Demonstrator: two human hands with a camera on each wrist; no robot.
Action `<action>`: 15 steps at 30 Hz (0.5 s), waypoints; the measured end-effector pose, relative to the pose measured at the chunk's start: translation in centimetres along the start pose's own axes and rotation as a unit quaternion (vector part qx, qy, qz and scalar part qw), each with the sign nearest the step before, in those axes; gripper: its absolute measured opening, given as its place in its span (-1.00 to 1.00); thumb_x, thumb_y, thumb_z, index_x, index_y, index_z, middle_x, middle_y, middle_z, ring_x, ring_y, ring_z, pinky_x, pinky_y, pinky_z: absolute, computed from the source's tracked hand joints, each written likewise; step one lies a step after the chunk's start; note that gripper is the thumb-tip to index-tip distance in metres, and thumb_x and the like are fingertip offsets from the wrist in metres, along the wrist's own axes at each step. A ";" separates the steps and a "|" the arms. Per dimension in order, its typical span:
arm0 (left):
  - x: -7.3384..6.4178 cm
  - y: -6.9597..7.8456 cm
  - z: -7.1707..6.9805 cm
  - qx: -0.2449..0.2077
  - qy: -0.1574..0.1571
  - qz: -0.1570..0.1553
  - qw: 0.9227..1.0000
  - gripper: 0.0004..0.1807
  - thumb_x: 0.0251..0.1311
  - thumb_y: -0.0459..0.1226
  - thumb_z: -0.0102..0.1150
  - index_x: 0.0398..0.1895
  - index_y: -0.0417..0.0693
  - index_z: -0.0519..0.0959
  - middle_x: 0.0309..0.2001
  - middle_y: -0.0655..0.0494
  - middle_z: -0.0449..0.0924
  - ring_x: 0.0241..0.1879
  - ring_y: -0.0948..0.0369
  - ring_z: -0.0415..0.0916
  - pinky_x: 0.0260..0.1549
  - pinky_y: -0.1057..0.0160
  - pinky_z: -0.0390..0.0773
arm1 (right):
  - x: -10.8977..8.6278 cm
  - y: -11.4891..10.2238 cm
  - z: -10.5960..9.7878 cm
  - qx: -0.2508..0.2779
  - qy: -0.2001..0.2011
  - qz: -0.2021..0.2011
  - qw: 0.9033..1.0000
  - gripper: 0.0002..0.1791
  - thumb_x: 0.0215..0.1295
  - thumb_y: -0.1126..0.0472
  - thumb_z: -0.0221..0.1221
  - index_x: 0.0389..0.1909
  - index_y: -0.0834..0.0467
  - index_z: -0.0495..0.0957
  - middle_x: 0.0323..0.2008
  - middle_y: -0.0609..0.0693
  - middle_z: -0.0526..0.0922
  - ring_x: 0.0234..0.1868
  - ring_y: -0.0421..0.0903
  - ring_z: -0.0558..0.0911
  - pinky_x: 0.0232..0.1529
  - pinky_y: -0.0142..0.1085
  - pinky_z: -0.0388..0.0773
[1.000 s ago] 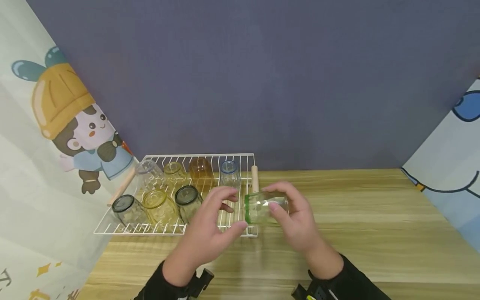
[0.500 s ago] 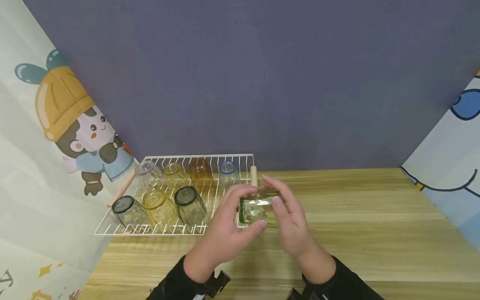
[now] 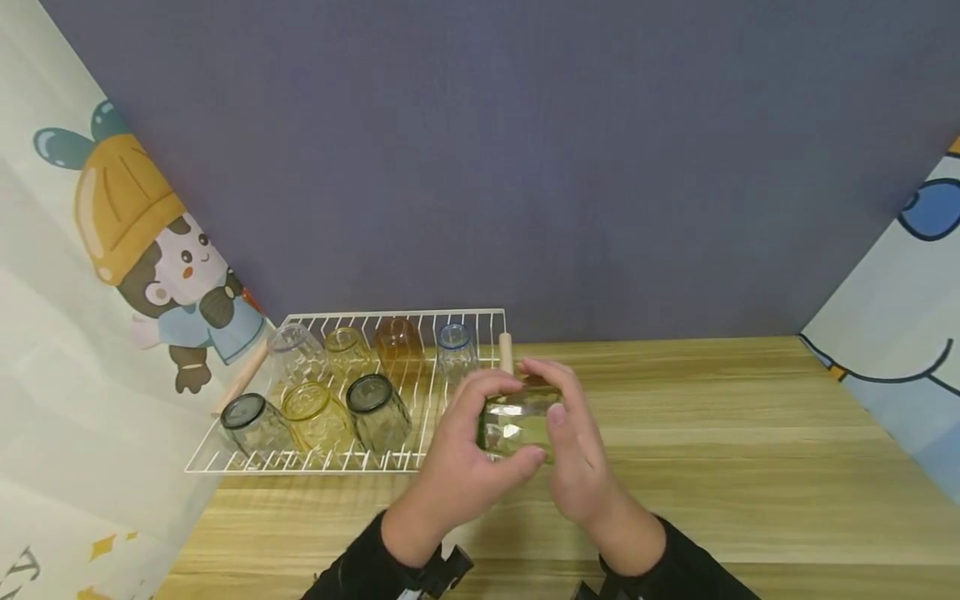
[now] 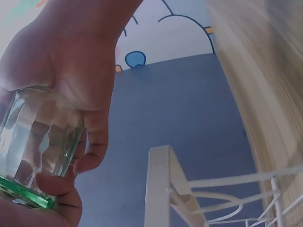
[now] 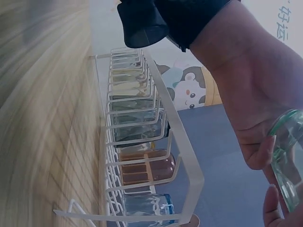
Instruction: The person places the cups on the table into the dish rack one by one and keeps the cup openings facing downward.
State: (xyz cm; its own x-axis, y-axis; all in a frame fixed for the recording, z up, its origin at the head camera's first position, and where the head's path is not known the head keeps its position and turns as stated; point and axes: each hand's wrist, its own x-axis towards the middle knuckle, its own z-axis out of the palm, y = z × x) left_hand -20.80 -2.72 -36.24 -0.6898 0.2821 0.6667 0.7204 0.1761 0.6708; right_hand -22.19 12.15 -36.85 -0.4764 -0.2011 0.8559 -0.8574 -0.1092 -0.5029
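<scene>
A clear drinking glass [image 3: 517, 432] with a green end is held sideways between both hands, in front of the rack's right end. My left hand [image 3: 467, 454] curls its fingers and thumb round the green end. Round the clear end on the right, my right hand [image 3: 581, 446] holds with bent fingers, its thumb lying along the side. In the left wrist view the glass [image 4: 40, 137] shows faceted walls and a bright green end low down. The right wrist view catches the glass [image 5: 288, 161] at its right edge, with the left palm [image 5: 255, 90] behind the green end.
A white wire rack [image 3: 390, 312] with wooden handles stands on the wood-grain table [image 3: 712, 467]. Upside-down glasses fill it in two rows: smoky grey [image 3: 378, 417], yellow [image 3: 318, 417], amber [image 3: 400, 346], blue-rimmed [image 3: 456, 354] and others. A dark panel [image 3: 562, 167] rises behind.
The left hand has moved right from beside the rack and closed round the green end of the glass. The glass and right hand have shifted slightly left.
</scene>
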 end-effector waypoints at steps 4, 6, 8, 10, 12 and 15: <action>-0.2 -0.2 0.3 0.007 0.010 0.014 1.000 -0.35 -0.03 -0.18 0.43 0.16 -0.04 0.38 0.17 0.06 0.40 0.10 0.10 0.39 -0.03 0.09 0.61 | 0.0 -0.1 0.0 -0.001 -0.002 0.006 1.000 -0.53 0.49 0.37 -0.43 0.29 0.49 0.17 0.20 0.28 0.32 0.20 0.14 0.34 0.30 -0.16 0.30; -0.1 -0.2 0.2 0.020 0.014 0.024 0.999 -0.35 -0.05 -0.18 0.44 0.15 -0.05 0.39 0.15 0.08 0.42 0.12 0.12 0.38 0.05 0.06 0.55 | 0.0 -0.1 -0.2 -0.018 0.002 0.004 1.000 -0.53 0.50 0.34 -0.40 0.31 0.47 0.18 0.23 0.28 0.32 0.25 0.15 0.31 0.36 -0.14 0.21; 0.1 -0.1 -0.1 0.036 0.016 0.031 0.999 -0.35 -0.07 -0.17 0.44 0.14 -0.05 0.40 0.15 0.10 0.42 0.14 0.13 0.38 0.13 0.04 0.50 | 0.0 -0.1 -0.3 -0.030 0.005 0.000 1.000 -0.52 0.51 0.32 -0.36 0.32 0.47 0.18 0.25 0.29 0.31 0.27 0.15 0.28 0.36 -0.15 0.19; 0.3 0.0 -0.6 0.054 0.017 0.033 0.998 -0.34 -0.09 -0.16 0.46 0.13 -0.06 0.42 0.14 0.10 0.44 0.16 0.14 0.37 0.17 0.02 0.45 | 0.0 0.0 -0.6 -0.032 0.010 -0.002 0.999 -0.52 0.52 0.29 -0.33 0.32 0.48 0.17 0.26 0.31 0.30 0.28 0.14 0.28 0.33 -0.19 0.24; 0.5 0.3 -1.4 0.072 0.015 0.024 0.997 -0.34 -0.10 -0.16 0.48 0.12 -0.03 0.43 0.14 0.12 0.44 0.17 0.16 0.36 0.19 0.03 0.44 | 0.0 0.1 -1.0 -0.023 0.013 -0.007 1.000 -0.51 0.53 0.29 -0.31 0.32 0.51 0.16 0.26 0.33 0.30 0.27 0.13 0.29 0.28 -0.22 0.31; 0.8 0.7 -3.0 0.101 0.010 0.008 0.995 -0.34 -0.12 -0.16 0.50 0.11 -0.01 0.44 0.14 0.15 0.44 0.17 0.18 0.35 0.19 0.05 0.43 | -0.2 0.4 -1.9 -0.018 0.014 -0.013 1.000 -0.52 0.51 0.33 -0.30 0.31 0.55 0.14 0.26 0.31 0.31 0.27 0.13 0.29 0.22 -0.23 0.37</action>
State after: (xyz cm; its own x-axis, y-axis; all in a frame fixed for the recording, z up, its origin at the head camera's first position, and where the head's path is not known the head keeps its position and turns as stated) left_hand -21.04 -5.20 -34.24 -0.6774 0.2687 0.6848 0.7301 0.3588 0.5815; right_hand -22.81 13.97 -36.99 -0.4596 -0.1704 0.8716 -0.8753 -0.0794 -0.4770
